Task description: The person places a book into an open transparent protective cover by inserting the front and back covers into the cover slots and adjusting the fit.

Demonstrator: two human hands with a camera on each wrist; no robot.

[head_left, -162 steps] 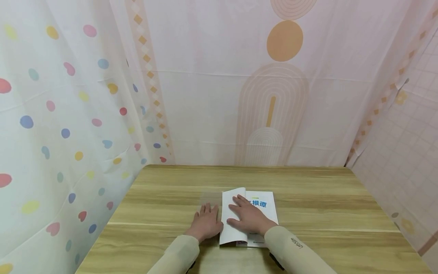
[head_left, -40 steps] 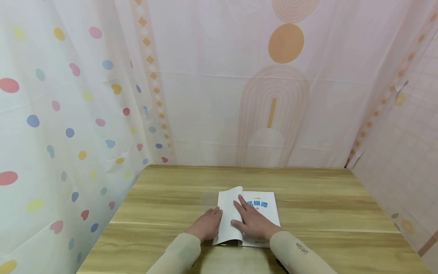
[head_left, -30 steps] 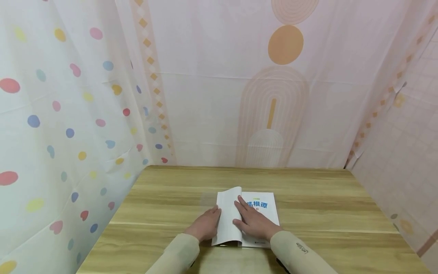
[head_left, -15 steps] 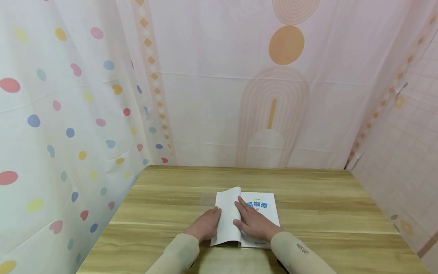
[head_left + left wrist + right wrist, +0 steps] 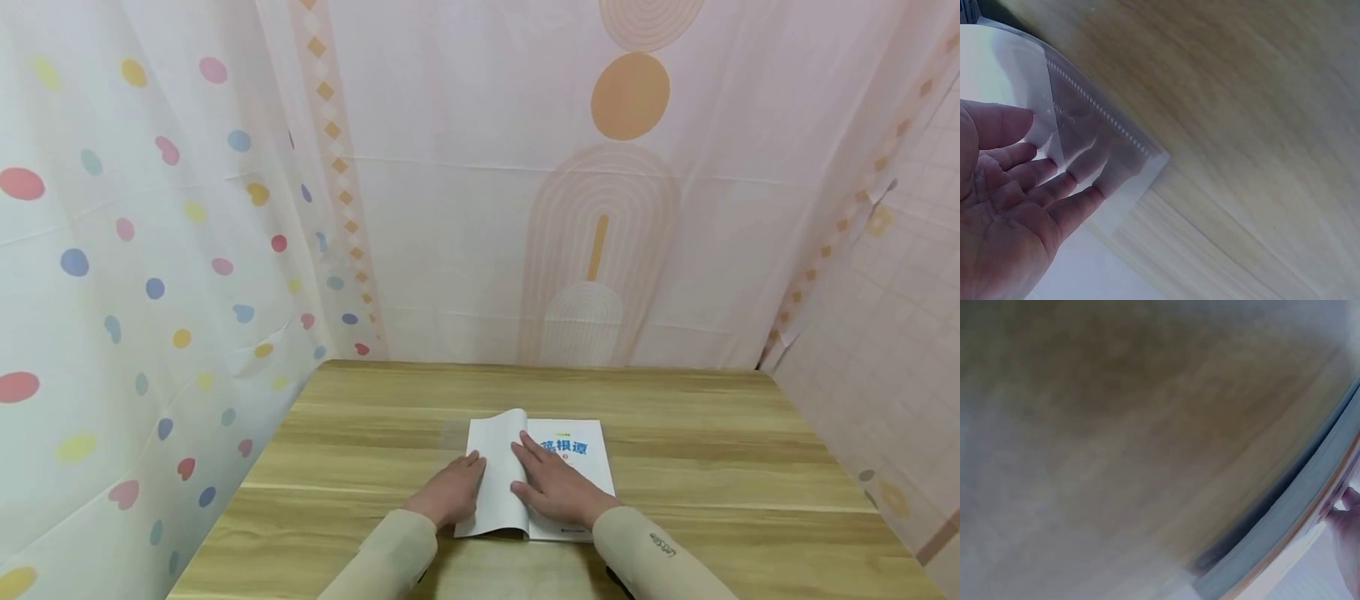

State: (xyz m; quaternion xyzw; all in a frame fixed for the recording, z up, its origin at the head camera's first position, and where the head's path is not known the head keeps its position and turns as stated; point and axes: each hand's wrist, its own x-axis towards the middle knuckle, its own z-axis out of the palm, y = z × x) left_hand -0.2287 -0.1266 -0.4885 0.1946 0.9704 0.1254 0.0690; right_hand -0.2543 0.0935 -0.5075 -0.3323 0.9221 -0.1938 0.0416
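A white book (image 5: 581, 479) with blue characters lies on the wooden table, its white cover (image 5: 498, 471) turned to the left and bowed up near the fold. My right hand (image 5: 558, 483) rests on the book with spread fingers along that fold. At the cover's left edge is my left hand (image 5: 453, 487), fingers together and extended. In the left wrist view its fingertips touch a clear plastic sleeve (image 5: 1079, 119) with a dotted seam, which overlaps the white cover. The right wrist view shows the book's page edges (image 5: 1291, 512) and only a little of the right hand (image 5: 1347, 537).
The wooden table (image 5: 697, 442) extends around the book on all sides. A pale patterned curtain (image 5: 450, 250) hangs behind it, and a curtain with coloured dots (image 5: 150, 333) borders the left.
The cover's left edge has slid gradually further left. My left hand, flat on the table 5.4 seconds ago, has turned onto its side at the cover's edge. My right hand has barely moved.
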